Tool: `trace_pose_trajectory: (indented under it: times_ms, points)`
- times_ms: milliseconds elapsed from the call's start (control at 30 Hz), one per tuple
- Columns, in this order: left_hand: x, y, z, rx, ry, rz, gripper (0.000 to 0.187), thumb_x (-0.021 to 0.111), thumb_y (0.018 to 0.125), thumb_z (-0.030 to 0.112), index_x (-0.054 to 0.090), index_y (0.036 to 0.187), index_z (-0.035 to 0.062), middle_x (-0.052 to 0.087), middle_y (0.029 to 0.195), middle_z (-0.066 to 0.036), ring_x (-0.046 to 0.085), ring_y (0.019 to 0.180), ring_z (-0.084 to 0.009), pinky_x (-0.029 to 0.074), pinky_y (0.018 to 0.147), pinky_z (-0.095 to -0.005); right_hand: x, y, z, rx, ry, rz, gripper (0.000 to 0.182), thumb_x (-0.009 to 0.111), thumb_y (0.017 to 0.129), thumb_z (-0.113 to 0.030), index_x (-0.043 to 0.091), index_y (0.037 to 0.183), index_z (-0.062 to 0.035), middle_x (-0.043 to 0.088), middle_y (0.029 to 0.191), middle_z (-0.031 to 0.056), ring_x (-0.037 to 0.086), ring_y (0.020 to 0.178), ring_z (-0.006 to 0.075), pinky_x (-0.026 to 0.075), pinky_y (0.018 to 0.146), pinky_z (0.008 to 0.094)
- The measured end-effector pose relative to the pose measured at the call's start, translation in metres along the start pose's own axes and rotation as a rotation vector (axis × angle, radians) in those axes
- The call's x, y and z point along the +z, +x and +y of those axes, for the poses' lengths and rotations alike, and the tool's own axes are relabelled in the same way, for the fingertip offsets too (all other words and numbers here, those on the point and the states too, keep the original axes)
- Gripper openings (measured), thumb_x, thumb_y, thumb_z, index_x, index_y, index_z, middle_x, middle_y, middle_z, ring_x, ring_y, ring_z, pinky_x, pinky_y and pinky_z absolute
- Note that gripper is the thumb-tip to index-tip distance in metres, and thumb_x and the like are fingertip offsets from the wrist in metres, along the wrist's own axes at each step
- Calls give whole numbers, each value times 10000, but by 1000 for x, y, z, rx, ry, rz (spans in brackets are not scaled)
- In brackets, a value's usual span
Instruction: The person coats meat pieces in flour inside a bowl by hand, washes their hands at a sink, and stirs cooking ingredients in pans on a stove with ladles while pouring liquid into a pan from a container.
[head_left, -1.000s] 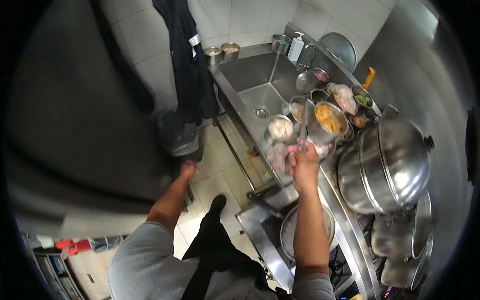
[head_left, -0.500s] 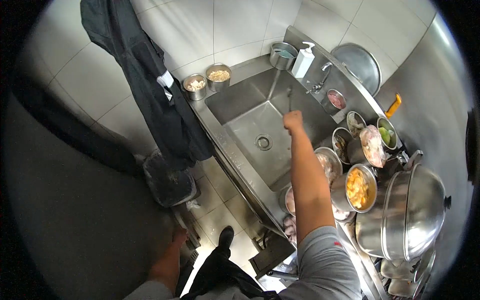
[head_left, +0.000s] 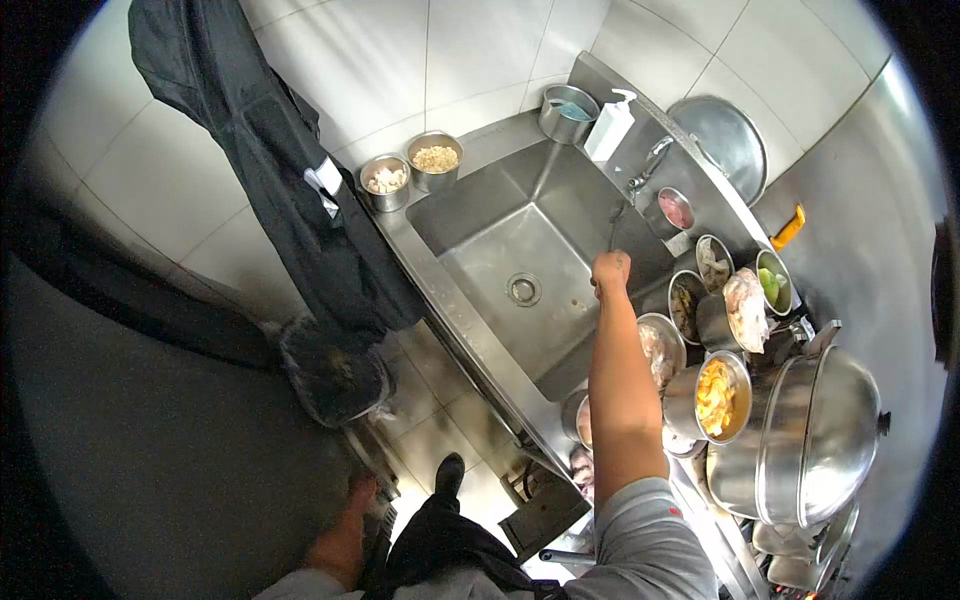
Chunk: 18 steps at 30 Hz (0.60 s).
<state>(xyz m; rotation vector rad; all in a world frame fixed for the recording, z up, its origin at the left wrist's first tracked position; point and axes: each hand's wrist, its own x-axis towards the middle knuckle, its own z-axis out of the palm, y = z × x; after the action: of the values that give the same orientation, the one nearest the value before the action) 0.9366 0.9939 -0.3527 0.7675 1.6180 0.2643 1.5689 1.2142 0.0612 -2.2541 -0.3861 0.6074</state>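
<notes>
My right hand is closed over the right side of the steel sink; what its fingers hold, if anything, is too small to name. A thin dark line shows just above it. Low at the left, my left hand hangs near the edge of a dark surface, its fingers blurred and in shadow. The tap stands on the sink's back ledge beside a white pump bottle. Close to my right forearm is a steel pot of yellow-orange pieces.
Steel pots with food crowd the right ledge, near a large lidded steamer. Two small pots sit at the sink's left corner. Dark cloth hangs at the left above a bin. A round lid leans on the wall.
My right hand has moved slightly right and down, toward the pots. The view has shifted a little. My left hand stays low at the left.
</notes>
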Motion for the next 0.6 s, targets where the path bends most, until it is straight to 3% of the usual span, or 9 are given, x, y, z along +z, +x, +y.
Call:
trace_pose_trajectory:
  times_ms: [133, 233, 267, 367, 400, 500, 600]
  points:
    - [-7, -5, 29, -90, -6, -43, 176, 558, 892, 226, 567, 866, 52, 591, 678, -78, 545, 495, -206, 440, 445, -382, -4, -19, 11, 91, 928, -225, 76, 382, 859, 40, 451, 890, 39, 509, 747, 98, 351, 439, 113, 291, 366, 244]
    - [-15, -3, 35, -121, -50, -86, 177, 560, 891, 237, 571, 874, 62, 596, 675, -84, 537, 477, -215, 425, 422, -394, -6, -15, 17, 233, 1246, -368, 150, 319, 820, 53, 465, 851, 55, 512, 667, 98, 392, 446, 129, 318, 384, 252]
    - [-18, -2, 35, -131, -65, -100, 177, 560, 891, 241, 573, 877, 65, 598, 674, -86, 534, 471, -218, 420, 414, -398, -7, -23, 11, 248, 1290, -333, 137, 312, 837, 75, 418, 917, 108, 468, 697, 95, 358, 459, 116, 291, 380, 234]
    - [-22, 9, 28, -163, -117, -138, 178, 562, 890, 252, 577, 886, 74, 603, 671, -92, 526, 452, -227, 405, 390, -411, -8, -15, 15, 375, 1399, -366, 160, 302, 839, 73, 413, 944, 119, 444, 673, 81, 356, 455, 117, 295, 385, 231]
    - [-24, 14, 23, -176, -128, -142, 179, 563, 890, 255, 578, 888, 77, 604, 670, -94, 523, 446, -230, 400, 382, -415, -6, -14, 13, 407, 1365, -278, 165, 296, 848, 59, 419, 938, 125, 421, 647, 64, 359, 459, 116, 295, 386, 228]
    - [-13, 33, 3, -211, -86, -41, 176, 568, 888, 250, 579, 942, 83, 618, 693, -91, 549, 480, -231, 407, 394, -410, -7, -22, 12, 456, 1346, -299, 166, 297, 856, 50, 418, 933, 134, 415, 629, 50, 343, 449, 115, 295, 385, 220]
    - [-20, 26, 3, -203, 64, -109, 186, 558, 893, 239, 578, 1004, 91, 632, 718, -82, 579, 520, -206, 420, 407, -380, -8, -9, 28, 502, 1335, -461, 161, 321, 863, 18, 441, 938, 97, 491, 641, 82, 380, 443, 125, 306, 383, 218]
